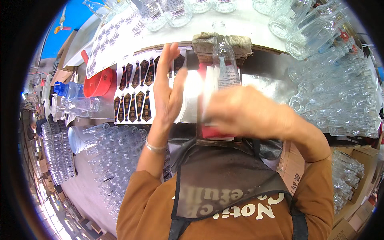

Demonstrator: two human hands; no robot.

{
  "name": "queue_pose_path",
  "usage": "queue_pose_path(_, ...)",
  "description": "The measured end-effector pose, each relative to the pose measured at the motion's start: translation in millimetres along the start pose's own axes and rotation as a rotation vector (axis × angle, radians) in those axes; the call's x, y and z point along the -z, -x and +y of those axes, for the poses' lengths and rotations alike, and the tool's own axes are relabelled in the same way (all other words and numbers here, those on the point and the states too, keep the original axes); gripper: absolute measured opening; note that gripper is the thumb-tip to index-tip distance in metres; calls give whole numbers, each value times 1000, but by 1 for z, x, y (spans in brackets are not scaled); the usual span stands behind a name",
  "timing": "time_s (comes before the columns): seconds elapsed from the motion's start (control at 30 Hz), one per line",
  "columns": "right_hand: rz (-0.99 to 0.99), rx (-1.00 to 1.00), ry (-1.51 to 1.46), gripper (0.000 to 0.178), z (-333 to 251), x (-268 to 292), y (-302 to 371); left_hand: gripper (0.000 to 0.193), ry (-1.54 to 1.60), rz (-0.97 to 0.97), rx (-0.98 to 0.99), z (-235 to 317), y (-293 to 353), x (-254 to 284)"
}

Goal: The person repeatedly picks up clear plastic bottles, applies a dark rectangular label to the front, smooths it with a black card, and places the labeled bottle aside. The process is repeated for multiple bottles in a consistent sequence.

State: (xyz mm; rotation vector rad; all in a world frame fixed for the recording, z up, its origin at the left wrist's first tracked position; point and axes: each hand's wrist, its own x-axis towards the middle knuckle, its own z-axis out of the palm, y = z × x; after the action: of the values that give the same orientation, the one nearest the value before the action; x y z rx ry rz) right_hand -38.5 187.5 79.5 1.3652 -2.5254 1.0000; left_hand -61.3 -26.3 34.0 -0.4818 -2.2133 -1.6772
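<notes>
While a person in a brown top and dark apron (224, 180) works at a table, many clear bottles (114, 160) stand crowded together at the near left. Above them in the scene, at the left side of the table, are a red container (99, 84) and a see-through bottle lying on its side (82, 105). To their right lies a sheet of dark labels (134, 90), printed with tie-shaped pieces in rows.

The left hand (165, 96) is raised in front of the sheet's right part, fingers stretched toward the far side and the thumb spread away from them. It is loose and nothing shows in its grasp; a bracelet (156, 148) circles the wrist.

At centre, a clear glass bottle (225, 56) lies with its neck pointing to the far side, resting on a rolled cloth (202, 44). Printed text shows on its body. Its near end is hidden by the right hand (248, 112), which reaches in from the right with bent fingers. That hand is blurred, so I cannot tell whether it grips or touches the bottle. A red pad (216, 133) shows below it.

On the right, stacked bottles (332, 88) lie in rows, and nearer, an open carton (368, 160) holds more glass.
</notes>
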Motion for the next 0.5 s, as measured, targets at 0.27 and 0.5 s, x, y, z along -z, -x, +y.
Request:
queue_pose_path(0.27, 75, -87, -170, 26, -10, 2, 49, 53, -541, -271, -96, 2, -86, -46)
queue_pose_path(0.5, 818, -620, -620, 30, 30, 26, 73, 58, -263, -77, 7, 36, -66, -61)
